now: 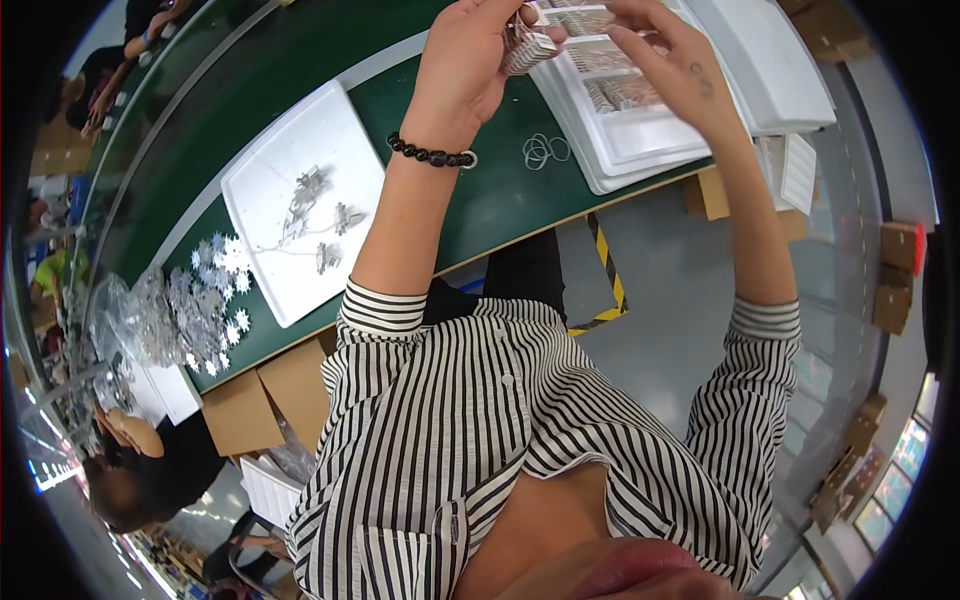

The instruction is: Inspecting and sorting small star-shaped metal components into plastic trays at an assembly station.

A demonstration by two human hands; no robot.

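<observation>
My left hand, with a beaded bracelet on its wrist, is closed around a bundle of small pale ridged parts with thin reddish wires. Their exact kind I cannot make out. Over the white compartment tray at the upper right is my right hand, thumb and forefinger apart and nothing visible between them. Similar bundles lie in rows in that tray. Part of both hands' fingers reaches the picture's upper edge.
Left on the green table lies a white tray with metal pieces. Beyond it are star-shaped silver parts beside a clear plastic bag. Pale rubber bands lie near the compartment tray. Other people work at the far left.
</observation>
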